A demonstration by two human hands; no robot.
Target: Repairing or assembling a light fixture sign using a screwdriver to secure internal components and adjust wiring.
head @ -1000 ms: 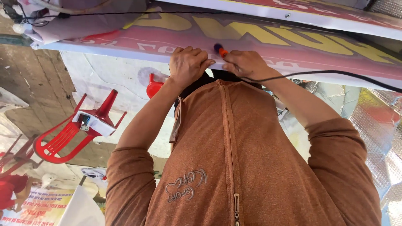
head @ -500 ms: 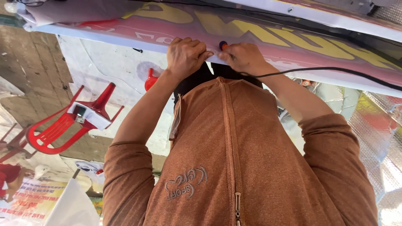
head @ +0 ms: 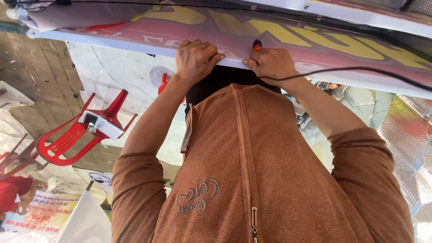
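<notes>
1. At the far left edge, a person in red [head: 11,194] is cut off by the frame; only part of the clothing shows.
2. A red plastic chair [head: 74,135] lies tipped on the ground with a small white box [head: 100,125] on it. It is well apart from the hands, with bare floor between.
3. The left hand [head: 195,60] curls over the white lower edge of the printed banner [head: 315,42], fingers bent and closed on that edge. The fingertips wrap out of sight, so how far they reach behind cannot be told.
4. Between the hands, only a short stretch of banner edge is free. The dark shape just under it is too shadowed to make out.
5. The right hand [head: 270,63] presses against the same edge, fingers folded around a small tool with an orange and dark tip [head: 257,44]. Only the tip shows; the rest is hidden in the fist.
6. A black cable [head: 360,69] runs from the right hand toward the right edge, lying across the banner.
7. The banner runs across the whole top of the view and is cut off at both sides; its lettering is only partly visible.
8. At the far right, silvery foil sheeting [head: 405,135] is crumpled and blurred.
</notes>
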